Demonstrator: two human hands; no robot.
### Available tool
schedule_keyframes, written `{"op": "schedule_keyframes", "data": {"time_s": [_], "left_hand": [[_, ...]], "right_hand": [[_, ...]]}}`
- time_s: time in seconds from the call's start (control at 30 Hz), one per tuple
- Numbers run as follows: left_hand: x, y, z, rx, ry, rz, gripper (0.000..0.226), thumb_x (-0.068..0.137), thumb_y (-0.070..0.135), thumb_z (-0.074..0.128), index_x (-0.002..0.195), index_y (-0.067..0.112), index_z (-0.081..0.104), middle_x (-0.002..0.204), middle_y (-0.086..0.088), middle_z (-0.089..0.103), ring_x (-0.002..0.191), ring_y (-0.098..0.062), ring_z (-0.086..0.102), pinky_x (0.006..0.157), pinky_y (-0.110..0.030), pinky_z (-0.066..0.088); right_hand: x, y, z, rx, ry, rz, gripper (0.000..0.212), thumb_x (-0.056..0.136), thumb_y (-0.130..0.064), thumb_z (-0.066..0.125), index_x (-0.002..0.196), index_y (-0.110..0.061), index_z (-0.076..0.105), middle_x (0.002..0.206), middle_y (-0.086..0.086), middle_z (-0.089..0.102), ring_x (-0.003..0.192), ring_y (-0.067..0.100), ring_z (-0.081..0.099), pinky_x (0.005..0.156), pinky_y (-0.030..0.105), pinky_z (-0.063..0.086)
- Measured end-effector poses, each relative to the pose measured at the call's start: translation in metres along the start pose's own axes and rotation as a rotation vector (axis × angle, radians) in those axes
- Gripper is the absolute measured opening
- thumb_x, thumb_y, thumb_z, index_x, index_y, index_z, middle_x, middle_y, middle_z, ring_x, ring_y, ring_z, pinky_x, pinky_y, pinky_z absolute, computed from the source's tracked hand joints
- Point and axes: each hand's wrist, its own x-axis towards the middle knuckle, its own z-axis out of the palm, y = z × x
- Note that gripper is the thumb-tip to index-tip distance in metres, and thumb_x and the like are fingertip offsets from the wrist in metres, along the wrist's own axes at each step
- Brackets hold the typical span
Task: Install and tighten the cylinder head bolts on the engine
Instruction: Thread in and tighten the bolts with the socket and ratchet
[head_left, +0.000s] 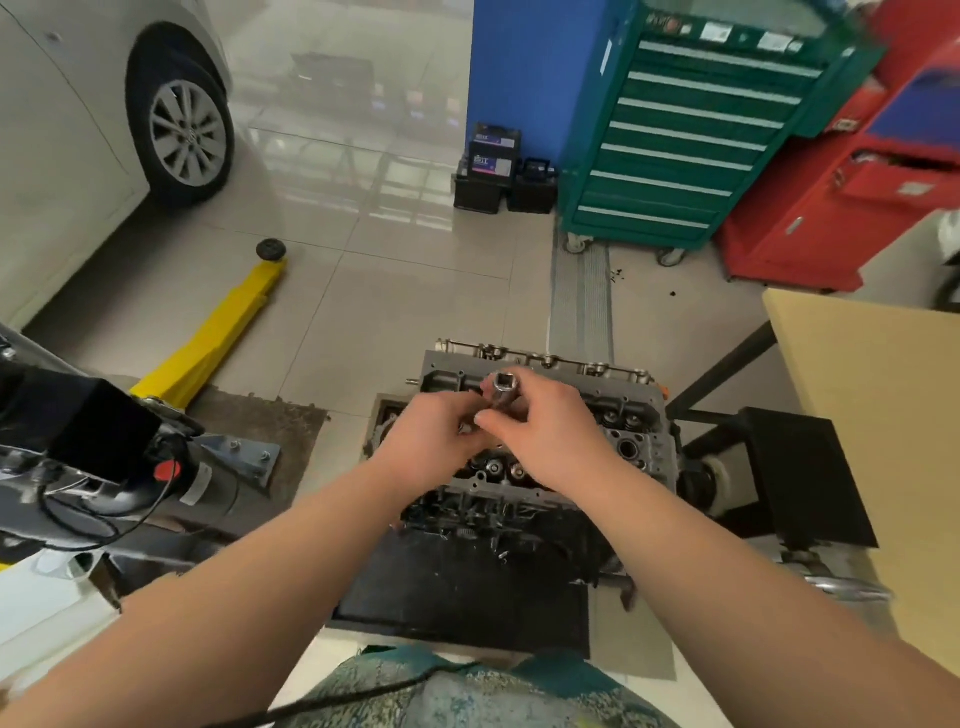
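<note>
The engine with its grey cylinder head (631, 441) stands on a low stand in the middle of the floor, valve gear facing up. Above the head I hold a chrome socket (503, 391) upright, its square drive hole facing me. My right hand (540, 431) wraps around the socket's body. My left hand (436, 434) pinches at its lower end, where a small metal piece shows between the fingers. Whether that piece is a bolt cannot be told. Both hands hide the middle of the head.
A black mat (462, 592) lies under the engine. A yellow lift arm (218, 343) and dark machinery (93, 457) sit left, a car wheel (187, 132) far left. A green tool cabinet (685, 130), red cabinet (852, 176) and car batteries (493, 166) stand behind. A wooden tabletop (872, 415) is right.
</note>
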Motion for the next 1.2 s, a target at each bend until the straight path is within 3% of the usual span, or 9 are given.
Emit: {"op": "schedule_keyframes", "data": {"time_s": [0.13, 0.33, 0.5, 0.57, 0.63, 0.77, 0.87, 1.07, 1.2], "left_hand": [[0.006, -0.013, -0.007, -0.036, -0.163, 0.044, 0.025, 0.096, 0.026, 0.074, 0.093, 0.050, 0.069, 0.084, 0.033, 0.069, 0.084, 0.007, 0.067, 0.074, -0.017, 0.047], [0.006, -0.005, -0.007, -0.060, -0.063, 0.116, 0.021, 0.083, 0.054, 0.076, 0.085, 0.066, 0.058, 0.087, 0.035, 0.065, 0.079, 0.007, 0.063, 0.066, -0.011, 0.044], [0.009, -0.013, -0.007, -0.087, -0.100, 0.138, 0.014, 0.090, 0.042, 0.068, 0.076, 0.044, 0.064, 0.073, 0.021, 0.067, 0.066, -0.004, 0.063, 0.062, -0.014, 0.049], [0.013, -0.018, -0.008, -0.113, -0.210, 0.107, 0.003, 0.094, 0.031, 0.074, 0.092, 0.029, 0.071, 0.087, 0.008, 0.074, 0.081, -0.013, 0.071, 0.079, -0.036, 0.059], [0.014, -0.012, -0.010, -0.149, -0.193, 0.114, 0.016, 0.091, 0.036, 0.080, 0.103, 0.030, 0.072, 0.099, 0.009, 0.076, 0.096, -0.012, 0.072, 0.088, -0.031, 0.057], [0.019, -0.008, -0.009, -0.087, -0.103, 0.155, 0.024, 0.087, 0.024, 0.083, 0.077, 0.036, 0.065, 0.073, 0.016, 0.068, 0.071, -0.002, 0.064, 0.066, -0.027, 0.051], [0.023, -0.010, -0.014, -0.057, -0.208, 0.146, 0.016, 0.092, 0.024, 0.077, 0.080, 0.015, 0.069, 0.072, -0.004, 0.067, 0.065, -0.018, 0.060, 0.062, -0.039, 0.050], [0.018, -0.005, -0.020, -0.099, -0.231, 0.175, 0.020, 0.084, 0.032, 0.085, 0.088, 0.041, 0.068, 0.085, 0.018, 0.072, 0.082, -0.004, 0.068, 0.071, -0.021, 0.052], [0.019, -0.009, -0.027, -0.046, -0.286, 0.188, 0.014, 0.092, 0.024, 0.077, 0.099, 0.036, 0.075, 0.093, 0.024, 0.074, 0.089, 0.002, 0.070, 0.077, -0.019, 0.054]], "right_hand": [[-0.004, -0.009, -0.018, -0.014, -0.079, -0.039, 0.053, 0.093, -0.022, 0.073, 0.134, -0.050, 0.053, 0.126, -0.021, 0.064, 0.098, -0.005, 0.062, 0.089, 0.019, 0.048], [-0.007, -0.026, -0.015, -0.328, 0.079, -0.033, 0.041, 0.085, -0.058, 0.075, 0.109, -0.028, 0.059, 0.086, -0.019, 0.055, 0.085, 0.009, 0.055, 0.068, 0.026, 0.046], [-0.008, -0.045, -0.036, -0.445, -0.069, -0.281, 0.041, 0.096, -0.038, 0.066, 0.135, -0.032, 0.053, 0.130, -0.009, 0.056, 0.107, 0.014, 0.059, 0.084, 0.034, 0.053], [-0.007, -0.052, -0.044, -0.551, -0.118, -0.312, 0.026, 0.100, -0.029, 0.060, 0.126, -0.024, 0.059, 0.117, -0.005, 0.058, 0.099, 0.018, 0.060, 0.077, 0.033, 0.050], [-0.005, -0.057, -0.044, -0.696, -0.058, -0.241, 0.029, 0.102, -0.046, 0.054, 0.112, -0.019, 0.062, 0.096, -0.003, 0.058, 0.088, 0.021, 0.061, 0.065, 0.034, 0.043], [-0.002, -0.066, -0.043, -0.883, 0.022, -0.200, 0.053, 0.092, -0.076, 0.047, 0.088, -0.024, 0.051, 0.071, -0.005, 0.046, 0.068, 0.023, 0.050, 0.050, 0.030, 0.024], [-0.007, -0.067, -0.050, -0.820, -0.150, -0.334, 0.032, 0.095, -0.049, 0.062, 0.114, -0.025, 0.054, 0.099, -0.004, 0.060, 0.088, 0.023, 0.059, 0.061, 0.034, 0.038], [-0.012, -0.070, -0.039, -1.022, -0.034, -0.232, 0.053, 0.099, -0.071, 0.036, 0.089, -0.022, 0.055, 0.069, -0.004, 0.049, 0.066, 0.024, 0.052, 0.050, 0.031, 0.029], [-0.021, -0.066, -0.041, -0.924, -0.201, -0.450, 0.033, 0.098, -0.037, 0.060, 0.124, -0.019, 0.049, 0.103, 0.003, 0.062, 0.093, 0.024, 0.060, 0.062, 0.038, 0.046]]}}
